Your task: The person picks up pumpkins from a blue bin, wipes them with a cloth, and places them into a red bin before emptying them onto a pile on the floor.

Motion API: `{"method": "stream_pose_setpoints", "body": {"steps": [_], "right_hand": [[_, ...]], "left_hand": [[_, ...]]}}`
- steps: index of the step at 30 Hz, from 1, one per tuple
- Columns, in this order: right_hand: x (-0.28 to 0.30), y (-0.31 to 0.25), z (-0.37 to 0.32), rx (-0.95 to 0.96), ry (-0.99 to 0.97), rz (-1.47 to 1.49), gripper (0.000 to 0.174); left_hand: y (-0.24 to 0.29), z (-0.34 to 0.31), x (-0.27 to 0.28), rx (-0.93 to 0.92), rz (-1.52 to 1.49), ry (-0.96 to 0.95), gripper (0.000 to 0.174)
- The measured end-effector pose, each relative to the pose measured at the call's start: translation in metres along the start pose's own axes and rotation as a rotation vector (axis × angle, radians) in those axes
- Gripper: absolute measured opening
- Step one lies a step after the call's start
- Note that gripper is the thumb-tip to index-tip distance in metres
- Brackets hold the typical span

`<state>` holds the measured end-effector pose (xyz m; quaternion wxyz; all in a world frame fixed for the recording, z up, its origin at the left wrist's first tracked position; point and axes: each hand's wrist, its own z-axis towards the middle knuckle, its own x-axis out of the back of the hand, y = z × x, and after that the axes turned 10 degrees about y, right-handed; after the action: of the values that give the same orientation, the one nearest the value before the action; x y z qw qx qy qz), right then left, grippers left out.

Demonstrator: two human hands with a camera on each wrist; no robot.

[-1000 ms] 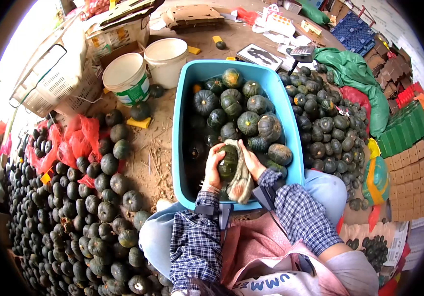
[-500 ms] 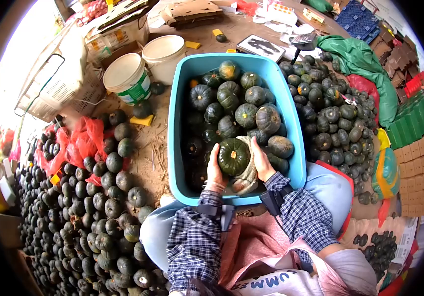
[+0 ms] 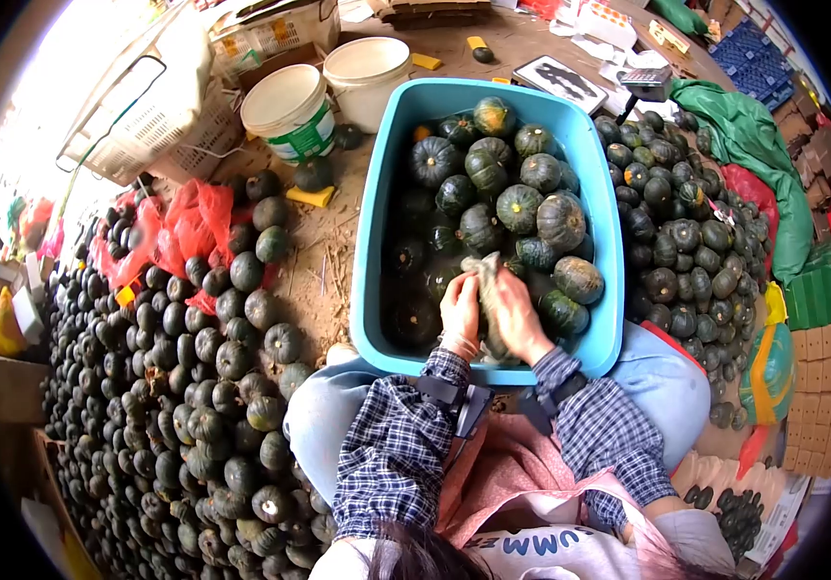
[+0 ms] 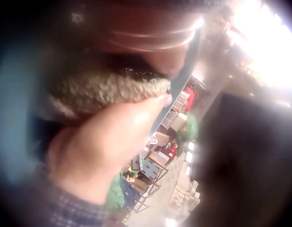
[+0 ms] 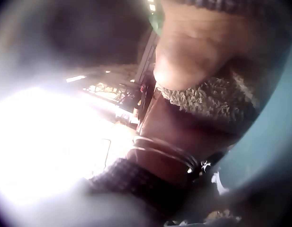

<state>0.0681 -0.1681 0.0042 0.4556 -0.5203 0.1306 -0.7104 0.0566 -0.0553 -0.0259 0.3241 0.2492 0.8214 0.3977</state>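
Over the near end of the blue tub [image 3: 365,232], both hands are close together at a wet, greyish terry cloth [image 3: 495,333]. My left hand [image 3: 460,314] has its fingers curled at the cloth's left side. My right hand [image 3: 520,319] grips the cloth from the right; in the right wrist view its thumb [image 5: 176,75] presses on the looped fabric. Both wrist views are blurred, and what lies beneath the hands is hidden. Left of the hands, a dark green pumpkin [image 3: 417,319] sits low in the tub. Several other pumpkins [image 3: 518,209] crowd the tub's far and right parts.
Heaps of pumpkins cover the floor on the left [image 3: 203,425] and right [image 3: 686,251]. Two white buckets [image 3: 288,108] and a plastic crate [image 3: 111,145] stand at the back left. A weighing scale [image 3: 560,82] lies beyond the tub. My knees flank the tub's near end.
The dark green pumpkin held between both hands half a second ago no longer shows there. The hands have come closer together on the cloth. The head view has shifted, putting the tub farther right.
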Motion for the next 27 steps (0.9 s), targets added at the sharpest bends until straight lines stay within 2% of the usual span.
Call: {"method": "stream_pose_setpoints", "body": {"steps": [2,4,5,6,7,8,9,10,11,12,13,14,15,16,17,18,19,20,22,23,24,26,27], "right_hand": [[-0.008,0.03,0.01,-0.479,0.087,0.466,0.034],[0.03,0.026,0.032,-0.508,-0.102,0.064,0.029],[0.033,0.019,0.034,-0.311,0.074,-0.314,0.029],[0.037,0.016,0.038,-0.168,0.358,-0.272,0.03],[0.045,0.004,0.044,-0.154,0.393,-0.123,0.031],[0.046,-0.008,0.045,-0.355,0.231,0.356,0.038],[0.058,-0.023,0.045,-0.436,-0.01,0.788,0.054],[0.059,-0.032,0.036,-0.315,0.063,0.684,0.061],[0.058,-0.025,0.03,-0.308,0.097,0.642,0.071],[0.067,-0.024,0.025,-0.256,0.136,0.575,0.071],[0.08,-0.03,0.015,-0.313,0.18,0.606,0.071],[0.085,-0.03,0.008,-0.202,0.307,0.564,0.072],[0.086,-0.033,0.001,-0.222,0.372,0.398,0.073],[0.102,-0.044,0.0,-0.35,0.358,0.392,0.075],[0.128,-0.05,0.001,-0.313,0.506,0.413,0.076],[0.153,-0.059,0.001,-0.272,0.645,0.436,0.078],[0.18,-0.066,0.006,-0.231,0.763,0.44,0.076],[0.222,-0.071,0.001,-0.183,0.871,0.454,0.075],[0.303,-0.073,-0.027,-0.166,0.985,0.149,0.075],[0.332,-0.062,-0.045,-0.225,1.011,0.086,0.076],[0.359,-0.049,-0.062,-0.281,1.038,0.026,0.077],[0.395,0.012,-0.103,-0.284,1.031,0.114,0.078],[0.407,0.05,-0.126,-0.406,1.016,-0.035,0.076]], "left_hand": [[0.032,-0.026,-0.009,-0.051,-0.066,-0.064,0.026],[0.036,-0.025,-0.008,-0.051,-0.173,-0.148,0.026],[0.039,-0.021,-0.007,-0.155,-0.138,-0.125,0.026],[0.041,-0.018,-0.007,-0.248,-0.098,-0.119,0.026],[0.055,-0.029,-0.011,-0.101,-0.223,-0.105,0.028],[0.072,-0.037,-0.018,0.066,-0.335,-0.107,0.029],[0.069,-0.029,-0.011,0.065,-0.285,-0.243,0.032],[0.075,-0.035,-0.015,-0.189,0.011,-0.314,0.033],[0.085,-0.033,-0.023,0.243,-0.195,-0.4,0.033],[0.075,-0.015,-0.014,0.096,-0.017,-0.444,0.032],[0.073,-0.014,-0.008,-0.466,0.636,-0.453,0.031],[0.072,0.009,0.002,-0.092,0.44,-0.336,0.033],[0.054,0.067,0.041,-0.464,0.76,-0.57,0.035],[0.052,0.108,0.069,-0.353,1.069,-0.56,0.04],[0.044,0.099,0.083,-0.44,0.982,-0.565,0.041],[0.057,0.092,0.079,-0.36,1.691,-0.426,0.043],[0.055,0.095,0.087,-0.239,1.597,-0.392,0.045],[0.044,0.12,0.108,-0.309,1.54,-0.524,0.053],[0.047,0.074,0.082,-0.353,1.553,-0.448,0.063],[0.05,0.066,0.076,-0.37,1.71,-0.416,0.072],[0.046,0.073,0.079,-0.406,1.797,-0.372,0.078],[0.046,0.053,0.071,-0.523,1.885,-0.37,0.079],[0.044,0.048,0.07,-0.52,1.886,-0.355,0.079]]}}
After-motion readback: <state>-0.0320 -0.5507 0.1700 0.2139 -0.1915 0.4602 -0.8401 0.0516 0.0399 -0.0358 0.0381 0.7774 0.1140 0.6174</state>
